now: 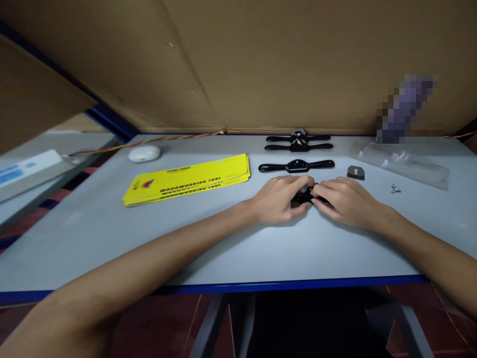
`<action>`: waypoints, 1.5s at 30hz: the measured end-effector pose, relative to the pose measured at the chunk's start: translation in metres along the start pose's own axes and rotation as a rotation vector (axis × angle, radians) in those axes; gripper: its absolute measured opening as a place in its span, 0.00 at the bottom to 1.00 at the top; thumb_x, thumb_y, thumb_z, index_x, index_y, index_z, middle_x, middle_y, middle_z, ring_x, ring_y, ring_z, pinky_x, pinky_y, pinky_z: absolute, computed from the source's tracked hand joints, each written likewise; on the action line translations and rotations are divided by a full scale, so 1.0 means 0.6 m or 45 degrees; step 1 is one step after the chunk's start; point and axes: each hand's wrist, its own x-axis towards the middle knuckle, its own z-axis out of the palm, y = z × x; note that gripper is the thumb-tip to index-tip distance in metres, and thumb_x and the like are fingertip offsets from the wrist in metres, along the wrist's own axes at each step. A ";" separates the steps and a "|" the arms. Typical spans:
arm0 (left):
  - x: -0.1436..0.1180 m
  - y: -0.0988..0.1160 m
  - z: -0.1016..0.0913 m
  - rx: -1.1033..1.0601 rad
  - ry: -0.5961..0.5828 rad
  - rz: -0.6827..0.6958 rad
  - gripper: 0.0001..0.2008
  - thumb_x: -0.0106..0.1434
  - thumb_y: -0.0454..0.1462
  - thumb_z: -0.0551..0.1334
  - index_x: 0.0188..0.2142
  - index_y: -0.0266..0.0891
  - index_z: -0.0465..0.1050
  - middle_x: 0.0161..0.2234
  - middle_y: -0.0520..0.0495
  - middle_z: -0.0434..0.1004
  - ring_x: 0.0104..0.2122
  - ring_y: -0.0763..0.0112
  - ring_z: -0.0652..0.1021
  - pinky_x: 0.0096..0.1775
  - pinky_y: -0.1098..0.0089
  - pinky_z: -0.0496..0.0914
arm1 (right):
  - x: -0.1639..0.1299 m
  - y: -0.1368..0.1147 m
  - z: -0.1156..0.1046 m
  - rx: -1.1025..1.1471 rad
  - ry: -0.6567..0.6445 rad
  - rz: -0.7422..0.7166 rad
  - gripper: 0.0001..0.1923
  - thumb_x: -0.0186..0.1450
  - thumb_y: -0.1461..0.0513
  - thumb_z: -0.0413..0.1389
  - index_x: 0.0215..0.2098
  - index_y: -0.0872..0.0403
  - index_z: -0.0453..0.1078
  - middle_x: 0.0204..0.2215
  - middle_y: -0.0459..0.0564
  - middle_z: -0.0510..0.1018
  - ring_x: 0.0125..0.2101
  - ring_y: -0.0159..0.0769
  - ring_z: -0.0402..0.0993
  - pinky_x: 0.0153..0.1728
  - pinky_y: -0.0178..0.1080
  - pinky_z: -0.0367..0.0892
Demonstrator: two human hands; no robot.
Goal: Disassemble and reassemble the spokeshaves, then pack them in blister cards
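**Both hands on a black tool, mid-table**

Far left, back of table (93,233): a white oval case (144,153), with a twisted red-and-yellow wire (149,141) running along the back edge behind it.

Left of centre: a stack of yellow cards (186,185) printed "WOODWORKING TOOL", lying flat, long side running left to right, slightly tilted.

Centre: left hand (279,199) and right hand (345,201) meet, fingers curled, both gripping one small black tool (303,197). Only its middle shows between the fingertips; most of it is covered, so its long axis and heading cannot be told. It sits low on the table, just in front of three black two-handled tools (297,166), all lying with handles left to right, parallel to the back edge.

Right of the hands: a small dark metal plate (355,172), a tiny wing nut (395,189), and a clear plastic bag (402,160) further back.
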 end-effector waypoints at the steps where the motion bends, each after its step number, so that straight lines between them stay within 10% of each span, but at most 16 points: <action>1: 0.000 0.001 0.000 0.001 -0.007 -0.005 0.18 0.65 0.45 0.55 0.52 0.41 0.66 0.35 0.48 0.77 0.32 0.62 0.75 0.33 0.64 0.69 | 0.000 0.000 0.001 0.002 0.007 -0.006 0.12 0.74 0.63 0.49 0.37 0.55 0.74 0.31 0.51 0.80 0.28 0.36 0.70 0.34 0.42 0.56; 13: 0.001 -0.001 0.003 -0.017 0.029 0.010 0.13 0.65 0.45 0.56 0.45 0.42 0.64 0.33 0.49 0.75 0.29 0.64 0.73 0.30 0.65 0.66 | 0.002 -0.001 0.001 -0.009 0.113 0.077 0.11 0.72 0.60 0.53 0.50 0.52 0.74 0.33 0.49 0.83 0.30 0.39 0.74 0.34 0.41 0.59; 45: 0.001 0.002 -0.002 -0.032 0.015 -0.018 0.18 0.63 0.45 0.55 0.50 0.40 0.67 0.35 0.47 0.76 0.31 0.63 0.75 0.32 0.63 0.69 | 0.013 -0.020 0.015 -0.213 0.158 0.088 0.16 0.72 0.64 0.46 0.34 0.55 0.74 0.24 0.50 0.78 0.24 0.35 0.66 0.32 0.42 0.53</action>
